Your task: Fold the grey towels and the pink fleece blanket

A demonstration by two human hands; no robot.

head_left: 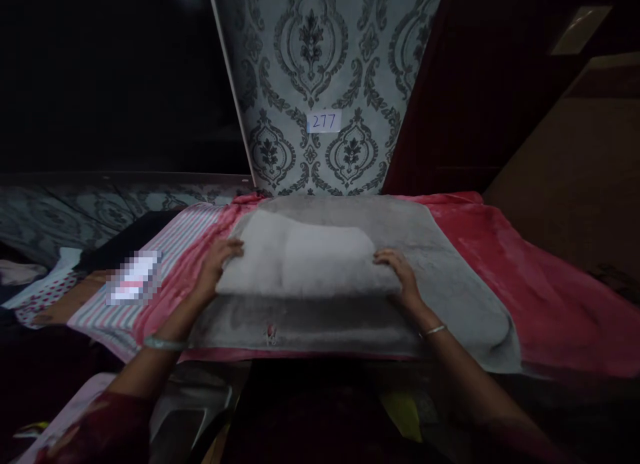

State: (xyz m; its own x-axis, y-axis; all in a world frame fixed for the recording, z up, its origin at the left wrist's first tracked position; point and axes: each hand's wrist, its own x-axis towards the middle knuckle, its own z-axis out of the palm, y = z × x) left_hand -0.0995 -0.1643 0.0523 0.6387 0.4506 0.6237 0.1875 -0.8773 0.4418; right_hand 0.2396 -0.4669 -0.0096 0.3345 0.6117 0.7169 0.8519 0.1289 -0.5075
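A folded white cloth [320,261] lies flat over a grey cloth [450,291], its near edge slightly raised above the grey one. My left hand [216,267] grips its left edge, fingers on top and the thumb hidden. At the opposite edge my right hand [400,274] pinches the cloth with fingers curled over its side. Near the front of the grey cloth shows a small red and white mark [271,333]. Whether the white cloth is a towel or another piece of fabric I cannot tell.
Beneath everything spreads a red cloth [540,297]. On the left are a striped cloth [170,241] and a blurred-out object [134,277]. A large dark screen [110,77] stands behind; patterned wallpaper [310,57] carries a paper label [324,121] reading 277.
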